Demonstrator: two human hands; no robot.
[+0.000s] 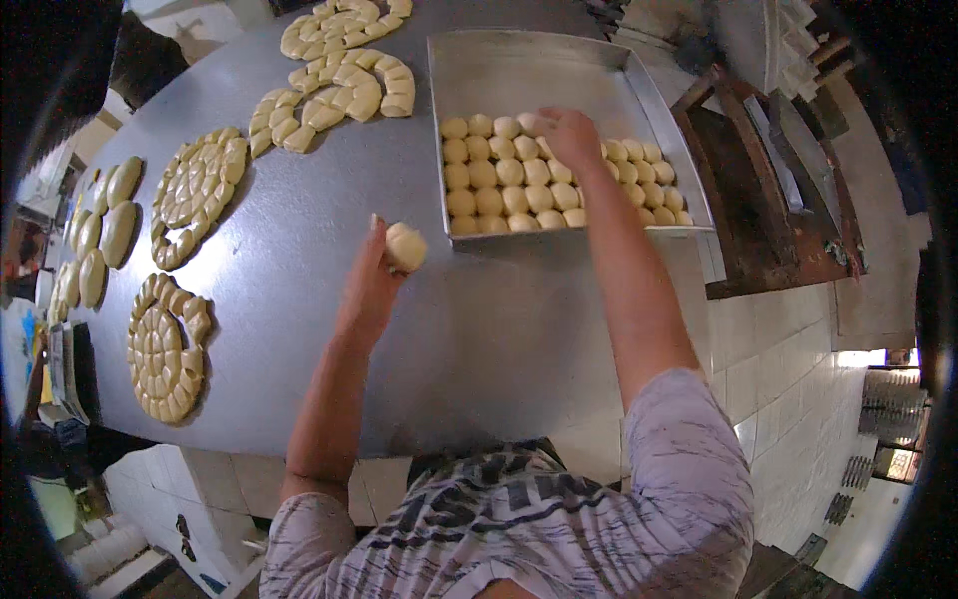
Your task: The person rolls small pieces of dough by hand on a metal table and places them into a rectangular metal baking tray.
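Note:
My left hand [370, 282] is closed round a pale ball of dough [406, 247] above the table, a little left of a large metal tray [539, 50]. Rows of similar dough balls [509, 172] sit packed close together across the near part of that tray. Over the far row, my right hand [567, 138] reaches in with its fingers bent down on a dough ball [529, 123]. Its fingertips are partly hidden, and my right forearm covers some balls in the middle rows.
Shaped dough pieces lie along the grey table [479, 349]: a ring-edged round [165, 349], another round [200, 190], crescents [334, 95] and several oval loaves [120, 230]. Right of the tray stands a dark wooden frame [758, 190]. White tiles [768, 389] cover the floor.

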